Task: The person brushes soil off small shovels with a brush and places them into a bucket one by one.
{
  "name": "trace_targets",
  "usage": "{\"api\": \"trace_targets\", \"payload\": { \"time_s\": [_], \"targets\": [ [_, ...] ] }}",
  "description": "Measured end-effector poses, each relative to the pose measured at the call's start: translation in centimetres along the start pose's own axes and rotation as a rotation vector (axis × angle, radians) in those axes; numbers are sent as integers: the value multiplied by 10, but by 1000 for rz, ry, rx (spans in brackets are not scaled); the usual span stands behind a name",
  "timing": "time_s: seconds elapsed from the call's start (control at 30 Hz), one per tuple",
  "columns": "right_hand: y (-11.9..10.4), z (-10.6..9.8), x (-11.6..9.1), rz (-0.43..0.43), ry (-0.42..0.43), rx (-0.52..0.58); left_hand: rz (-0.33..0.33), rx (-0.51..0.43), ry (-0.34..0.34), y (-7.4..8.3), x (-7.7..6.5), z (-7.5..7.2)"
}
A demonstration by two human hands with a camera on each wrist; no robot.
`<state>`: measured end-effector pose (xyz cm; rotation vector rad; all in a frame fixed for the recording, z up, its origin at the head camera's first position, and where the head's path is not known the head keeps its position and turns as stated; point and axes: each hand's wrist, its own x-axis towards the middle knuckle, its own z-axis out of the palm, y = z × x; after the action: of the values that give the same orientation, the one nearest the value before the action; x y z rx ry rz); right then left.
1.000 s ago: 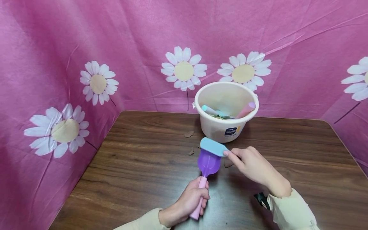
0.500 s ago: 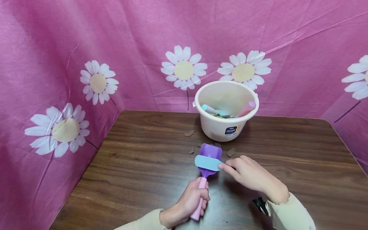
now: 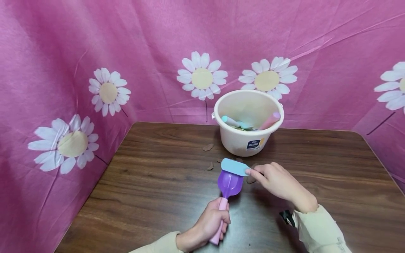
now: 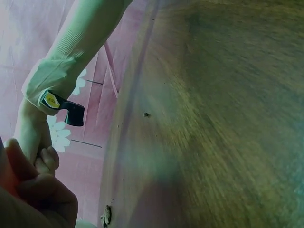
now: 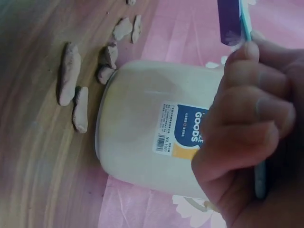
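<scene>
My left hand point(image 3: 211, 221) grips the pink handle of a purple toy shovel point(image 3: 230, 184), its scoop pointing away toward the bucket. In my right hand point(image 3: 280, 184) I pinch the near end of a light-blue, flat, paddle-shaped tool point(image 3: 233, 166), which lies across the scoop's far end in the head view and hides it. The right wrist view has my curled right fingers point(image 5: 251, 118) and the tool edge-on, close beside the purple scoop point(image 5: 229, 21). Brown clay-like pieces point(image 5: 70, 76) lie on the table between shovel and bucket.
A cream bucket point(image 3: 234, 142) stands at the back of the wooden table point(image 3: 152, 182), with several pastel toy-tool handles inside. Flat brown pieces point(image 3: 208, 147) lie left of and in front of it. A pink flowered cloth point(image 3: 158, 42) hangs behind the table.
The blue tool moved from the scoop's far end back toward its handle, then forward again to the far end with my right hand. The left hand and shovel shifted only slightly toward me.
</scene>
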<state>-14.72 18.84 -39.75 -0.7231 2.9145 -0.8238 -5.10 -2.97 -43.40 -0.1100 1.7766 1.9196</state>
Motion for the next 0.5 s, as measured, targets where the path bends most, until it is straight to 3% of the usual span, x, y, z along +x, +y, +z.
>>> {"api": "trace_targets", "payload": {
  "time_s": [0.13,0.23,0.33,0.5],
  "targets": [
    [-4,-2,4,21,151,-82,13,4,-4,-1,3,-1],
    [-8,-4,4,11,222,-72,28,7,-4,0,5,-1],
    [-14,-6,1,-39,181,-20,34,2,2,1,7,-2],
    [-24,-4,-8,-120,33,-15,32,-21,15,6,10,-4]
  ]
}}
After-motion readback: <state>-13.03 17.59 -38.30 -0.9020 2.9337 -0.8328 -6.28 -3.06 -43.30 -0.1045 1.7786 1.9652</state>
